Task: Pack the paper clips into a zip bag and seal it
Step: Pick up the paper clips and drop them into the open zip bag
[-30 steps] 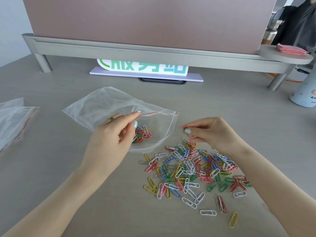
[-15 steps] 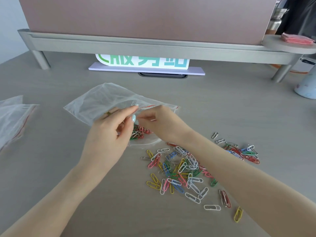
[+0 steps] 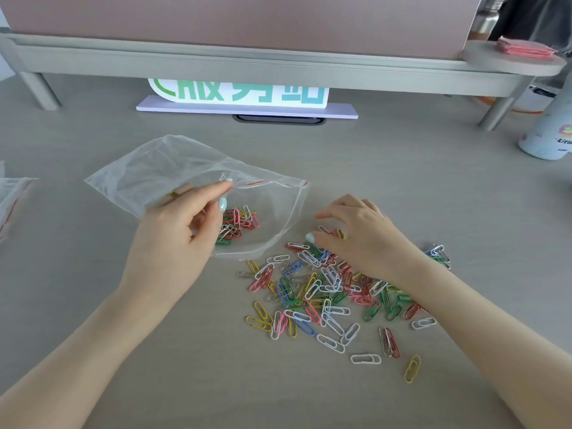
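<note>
Grey table [image 3: 402,168] w/ zip bag [image 3: 148,178], loose paper clips [image 3: 325,292], sign [image 3: 241,97], bottle [image 3: 548,134].

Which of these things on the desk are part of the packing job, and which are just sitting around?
Part of the job:
- zip bag, held open by the left hand
- clips in the bag
- loose paper clips, under the right hand

Lying about:
- spare bags
- white bottle
- lettered sign
- pink stack
</note>
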### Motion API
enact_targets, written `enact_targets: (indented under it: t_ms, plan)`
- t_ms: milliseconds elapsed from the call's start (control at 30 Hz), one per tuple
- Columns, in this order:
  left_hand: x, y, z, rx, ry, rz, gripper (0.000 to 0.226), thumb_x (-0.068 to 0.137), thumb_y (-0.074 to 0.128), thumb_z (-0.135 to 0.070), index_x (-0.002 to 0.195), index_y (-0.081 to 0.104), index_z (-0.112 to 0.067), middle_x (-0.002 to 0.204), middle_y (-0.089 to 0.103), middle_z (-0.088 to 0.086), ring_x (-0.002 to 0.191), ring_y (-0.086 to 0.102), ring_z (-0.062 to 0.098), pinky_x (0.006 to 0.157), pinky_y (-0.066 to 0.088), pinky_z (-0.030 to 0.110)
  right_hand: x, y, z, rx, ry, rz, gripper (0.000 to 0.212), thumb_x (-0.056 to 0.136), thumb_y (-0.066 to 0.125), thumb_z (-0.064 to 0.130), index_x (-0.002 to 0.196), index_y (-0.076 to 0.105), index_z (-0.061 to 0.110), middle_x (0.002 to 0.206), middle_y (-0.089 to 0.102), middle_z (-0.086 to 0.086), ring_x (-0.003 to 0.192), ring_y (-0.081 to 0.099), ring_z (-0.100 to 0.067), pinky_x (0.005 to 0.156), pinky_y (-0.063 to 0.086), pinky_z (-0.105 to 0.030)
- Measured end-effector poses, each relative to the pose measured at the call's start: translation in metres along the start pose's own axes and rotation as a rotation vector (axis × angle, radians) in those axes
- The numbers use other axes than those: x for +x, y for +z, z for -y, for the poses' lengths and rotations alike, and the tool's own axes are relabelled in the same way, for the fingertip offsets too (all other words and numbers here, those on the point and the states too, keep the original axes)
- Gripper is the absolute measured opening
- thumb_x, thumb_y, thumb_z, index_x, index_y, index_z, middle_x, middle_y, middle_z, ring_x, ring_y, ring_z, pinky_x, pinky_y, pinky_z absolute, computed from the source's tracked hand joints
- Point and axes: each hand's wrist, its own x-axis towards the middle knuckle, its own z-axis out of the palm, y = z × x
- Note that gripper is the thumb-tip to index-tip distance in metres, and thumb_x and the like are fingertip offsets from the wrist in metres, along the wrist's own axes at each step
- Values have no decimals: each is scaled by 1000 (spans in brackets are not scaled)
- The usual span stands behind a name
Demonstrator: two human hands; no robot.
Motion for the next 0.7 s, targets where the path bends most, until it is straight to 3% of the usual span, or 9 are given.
enact_targets:
  t_ms: [100,200,333,500,700]
  plan:
    - [-1,0,2,2,-3,5,32,85,48,-12,111,66,-11,73,56,1,69,50,7,62,37,11,-10,-2,-3,-67,11,49,65,76,48,66,133,41,33,132,37,11,125,29,-15,104,22,-32]
    - [-2,1,3,3,-7,6,32,85,48,-12,111,66,-12,72,56,1,70,50,5,61,37,11,-17,1,-3,-53,-7,59,71,73,51,69,134,38,35,129,36,13,123,29,-13,104,21,-31]
    - [-2,2,2,1,-19,18,32,85,47,-14,111,66,-13,73,55,-3,71,51,5,62,37,11,-16,6,-1,7,-35,22,57,78,57,57,129,46,34,123,42,10,117,37,-14,100,26,-30]
    - [-3,2,0,1,-19,28,32,85,47,-13,110,67,-12,72,57,5,71,50,9,61,37,13,-14,5,-1,119,-76,20,32,84,61,34,116,60,29,111,51,5,99,51,-14,82,37,-25]
    - [-3,2,0,-8,-19,23,32,85,47,-13,110,67,-12,74,58,3,70,50,7,61,37,12,-15,4,-4,175,-103,2,20,85,62,22,104,67,25,99,54,6,84,52,-9,69,36,-18]
